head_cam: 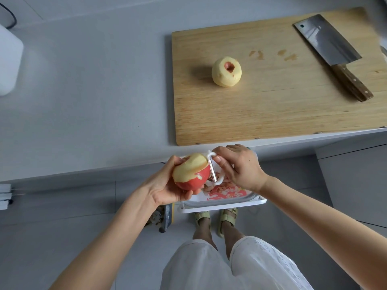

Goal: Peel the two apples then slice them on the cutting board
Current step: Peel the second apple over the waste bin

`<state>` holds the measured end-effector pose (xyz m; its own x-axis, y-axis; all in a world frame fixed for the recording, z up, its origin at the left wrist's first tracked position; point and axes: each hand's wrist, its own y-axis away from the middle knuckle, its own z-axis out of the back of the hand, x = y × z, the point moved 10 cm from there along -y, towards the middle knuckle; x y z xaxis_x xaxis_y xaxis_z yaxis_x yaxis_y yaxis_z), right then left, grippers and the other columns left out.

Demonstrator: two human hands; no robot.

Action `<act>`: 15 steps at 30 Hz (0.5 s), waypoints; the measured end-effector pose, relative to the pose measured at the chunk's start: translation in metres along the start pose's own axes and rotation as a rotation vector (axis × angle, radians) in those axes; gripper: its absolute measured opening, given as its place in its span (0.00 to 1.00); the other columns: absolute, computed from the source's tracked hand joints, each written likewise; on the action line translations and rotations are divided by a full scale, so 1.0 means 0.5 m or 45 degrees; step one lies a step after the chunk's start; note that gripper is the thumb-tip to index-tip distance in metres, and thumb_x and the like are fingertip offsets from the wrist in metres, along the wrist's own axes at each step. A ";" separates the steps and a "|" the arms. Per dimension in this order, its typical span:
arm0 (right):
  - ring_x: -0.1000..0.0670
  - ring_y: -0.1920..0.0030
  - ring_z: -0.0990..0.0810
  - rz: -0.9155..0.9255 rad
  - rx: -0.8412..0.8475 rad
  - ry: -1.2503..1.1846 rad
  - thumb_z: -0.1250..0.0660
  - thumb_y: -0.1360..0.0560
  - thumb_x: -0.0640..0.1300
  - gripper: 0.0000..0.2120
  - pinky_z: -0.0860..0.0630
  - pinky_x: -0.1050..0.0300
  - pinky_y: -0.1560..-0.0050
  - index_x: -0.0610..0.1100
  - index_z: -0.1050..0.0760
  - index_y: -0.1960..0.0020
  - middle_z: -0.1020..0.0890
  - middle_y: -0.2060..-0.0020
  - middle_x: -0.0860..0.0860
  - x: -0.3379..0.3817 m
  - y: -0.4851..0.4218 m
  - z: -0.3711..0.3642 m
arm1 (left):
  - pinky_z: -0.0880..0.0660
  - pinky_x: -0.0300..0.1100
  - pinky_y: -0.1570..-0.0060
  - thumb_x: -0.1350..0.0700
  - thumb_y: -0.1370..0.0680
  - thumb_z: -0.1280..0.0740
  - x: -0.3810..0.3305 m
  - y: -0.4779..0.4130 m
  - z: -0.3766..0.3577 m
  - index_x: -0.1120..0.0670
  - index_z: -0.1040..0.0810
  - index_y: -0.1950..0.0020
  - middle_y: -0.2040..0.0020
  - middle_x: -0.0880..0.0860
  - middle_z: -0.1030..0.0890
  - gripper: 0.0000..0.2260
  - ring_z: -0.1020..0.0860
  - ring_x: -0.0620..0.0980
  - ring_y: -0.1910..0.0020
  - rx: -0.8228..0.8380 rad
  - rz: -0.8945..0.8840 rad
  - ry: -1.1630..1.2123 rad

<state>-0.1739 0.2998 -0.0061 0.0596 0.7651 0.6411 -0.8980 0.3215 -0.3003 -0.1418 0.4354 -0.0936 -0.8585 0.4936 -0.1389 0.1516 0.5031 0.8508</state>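
— Grey worktop, item one, stretching left to right in front of the person. Listed?
— Listed. Next down?
— Wood cutting board, flat on the worktop's right part, its near edge close to the worktop's front lip. Damp marks toward its far side.
— And below the lip?
— White-framed waste bin, directly under the hands, just ahead of the person's sandalled feet. Contents: red and pale peelings.
— Steel?
— One cleaver, wooden handle, lying flat on the board's far right part, handle toward the person.
— Hands now.
— Left hand: fingers curled under and round the half-peeled apple, which is held in the air above the bin, just in front of the worktop's edge. Right hand: thumb and fingers pinching a white peeler, its metal blade laid against that apple's right side.
— The other fruit?
— Peeled apple, pale all round save a red patch in the hollow facing up. Stands alone on the board, left of centre, well apart from the cleaver.
— Skin on the held one?
— Upper part pale flesh, lower part red.
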 end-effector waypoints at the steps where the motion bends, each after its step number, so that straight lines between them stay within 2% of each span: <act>1: 0.48 0.73 0.28 0.002 0.034 0.029 0.45 0.21 0.49 0.19 0.34 0.58 0.68 0.39 0.22 0.58 0.26 0.74 0.51 -0.010 0.003 -0.008 | 0.25 0.39 0.78 0.50 0.37 0.31 0.001 0.003 -0.008 0.65 0.24 0.49 0.63 0.65 0.20 0.23 0.22 0.57 0.72 0.047 0.007 -0.020; 3: 0.44 0.73 0.25 -0.022 0.110 0.113 0.43 0.23 0.48 0.17 0.30 0.56 0.69 0.39 0.21 0.58 0.22 0.72 0.50 -0.033 0.015 -0.030 | 0.23 0.42 0.76 0.53 0.43 0.23 -0.001 0.011 -0.035 0.66 0.20 0.52 0.62 0.65 0.20 0.25 0.21 0.59 0.70 0.184 0.018 -0.039; 5: 0.43 0.74 0.25 -0.085 0.157 0.175 0.44 0.23 0.47 0.17 0.31 0.56 0.70 0.40 0.22 0.61 0.22 0.74 0.49 -0.054 0.027 -0.047 | 0.22 0.44 0.72 0.56 0.45 0.22 -0.015 0.012 -0.052 0.62 0.19 0.50 0.60 0.64 0.18 0.26 0.19 0.59 0.67 0.237 -0.041 -0.089; 7: 0.42 0.74 0.25 -0.195 0.172 0.250 0.46 0.23 0.48 0.17 0.37 0.59 0.71 0.41 0.24 0.62 0.23 0.75 0.49 -0.073 0.032 -0.051 | 0.22 0.44 0.69 0.57 0.42 0.27 -0.036 0.005 -0.042 0.57 0.24 0.46 0.58 0.61 0.17 0.25 0.18 0.58 0.63 0.175 -0.146 -0.157; 9: 0.45 0.69 0.22 -0.446 0.291 0.340 0.47 0.20 0.53 0.18 0.40 0.58 0.68 0.45 0.24 0.56 0.22 0.73 0.54 -0.112 0.047 -0.056 | 0.22 0.44 0.67 0.54 0.41 0.28 -0.045 -0.003 -0.018 0.54 0.25 0.45 0.55 0.59 0.17 0.25 0.18 0.56 0.59 0.065 -0.198 -0.211; 10: 0.49 0.66 0.22 -0.616 0.358 0.239 0.49 0.20 0.58 0.20 0.39 0.57 0.67 0.48 0.24 0.52 0.23 0.70 0.57 -0.140 0.062 -0.056 | 0.23 0.44 0.66 0.55 0.41 0.28 -0.045 -0.006 -0.007 0.54 0.25 0.45 0.53 0.59 0.18 0.25 0.19 0.56 0.58 0.016 -0.206 -0.234; 11: 0.54 0.63 0.23 -0.824 0.426 -0.053 0.51 0.23 0.65 0.22 0.35 0.58 0.64 0.51 0.25 0.48 0.23 0.66 0.61 -0.162 0.085 -0.062 | 0.24 0.44 0.65 0.56 0.40 0.28 -0.043 -0.008 0.002 0.53 0.25 0.44 0.50 0.59 0.20 0.24 0.20 0.55 0.57 -0.022 -0.207 -0.238; 12: 0.57 0.59 0.22 -1.037 0.454 -0.531 0.48 0.27 0.69 0.25 0.31 0.61 0.58 0.53 0.26 0.45 0.23 0.61 0.63 -0.159 0.103 -0.075 | 0.26 0.43 0.65 0.56 0.38 0.29 -0.041 -0.011 0.008 0.53 0.25 0.44 0.49 0.59 0.21 0.22 0.21 0.54 0.57 -0.045 -0.203 -0.209; 13: 0.58 0.53 0.22 -1.145 0.448 -0.962 0.43 0.30 0.71 0.26 0.27 0.61 0.51 0.55 0.27 0.43 0.22 0.55 0.62 -0.139 0.111 -0.084 | 0.28 0.42 0.65 0.56 0.35 0.29 -0.037 -0.014 0.011 0.53 0.25 0.44 0.49 0.60 0.22 0.20 0.22 0.54 0.59 -0.054 -0.194 -0.147; 14: 0.56 0.48 0.21 -1.134 0.467 -1.214 0.36 0.32 0.69 0.25 0.25 0.59 0.46 0.56 0.27 0.42 0.21 0.50 0.59 -0.115 0.109 -0.090 | 0.29 0.42 0.66 0.56 0.34 0.29 -0.032 -0.019 0.011 0.54 0.25 0.44 0.51 0.60 0.21 0.18 0.23 0.54 0.61 -0.050 -0.179 -0.074; 15: 0.54 0.46 0.20 -1.046 0.507 -1.261 0.30 0.34 0.65 0.24 0.24 0.57 0.44 0.57 0.27 0.42 0.19 0.49 0.57 -0.094 0.102 -0.092 | 0.29 0.41 0.67 0.55 0.33 0.29 -0.026 -0.024 0.008 0.55 0.24 0.44 0.54 0.60 0.21 0.18 0.23 0.53 0.63 -0.034 -0.158 -0.010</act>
<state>-0.2024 0.3061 -0.0841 0.4517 -0.3450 0.8227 -0.8296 0.1769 0.5296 -0.1303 0.4257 -0.1040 -0.8660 0.4341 -0.2481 0.0310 0.5418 0.8399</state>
